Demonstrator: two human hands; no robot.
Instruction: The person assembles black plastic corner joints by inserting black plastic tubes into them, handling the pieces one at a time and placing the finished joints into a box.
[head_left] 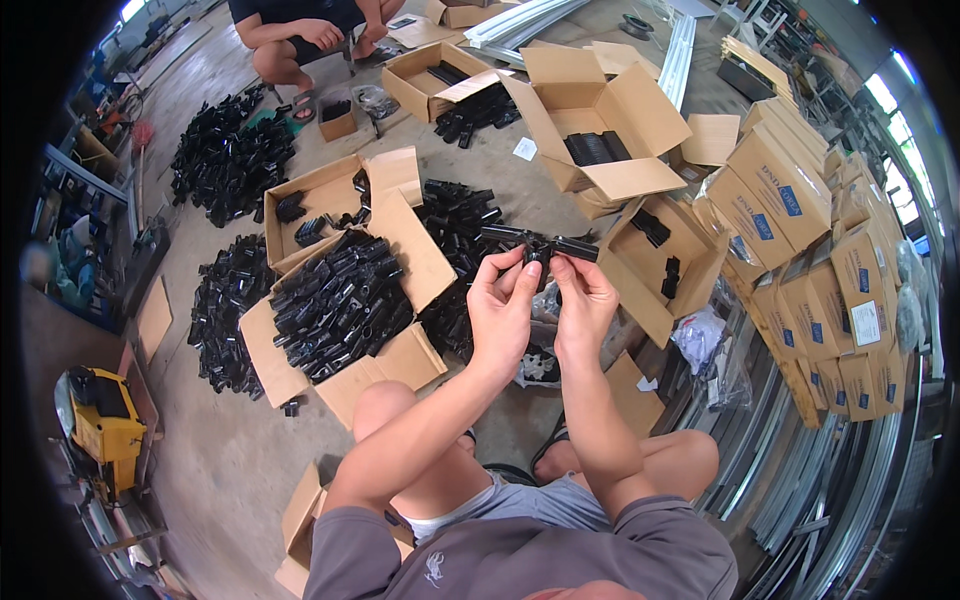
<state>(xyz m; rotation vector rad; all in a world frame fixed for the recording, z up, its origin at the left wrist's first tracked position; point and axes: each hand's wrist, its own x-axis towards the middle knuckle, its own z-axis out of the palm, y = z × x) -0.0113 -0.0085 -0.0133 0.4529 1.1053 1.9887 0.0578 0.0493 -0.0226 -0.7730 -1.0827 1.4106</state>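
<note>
Both my hands are raised in front of me, gripping a black part with tube-like arms (575,248) that stick out to left and right. My left hand (505,300) pinches it near the middle from the left. Close beside it, my right hand (583,300) has its fingers closed on the right side of the same part. Just left of my hands, an open cardboard box (425,250) is heaped with similar black parts (335,300). To the right stands another open box (625,285) with a few black pieces (652,228) inside.
Piles of black parts (230,160) lie on the concrete floor at left. A person (310,35) squats at the far left. Stacked cartons (775,190) rise at right, above long metal profiles (800,500). A yellow machine (105,430) stands at the left edge.
</note>
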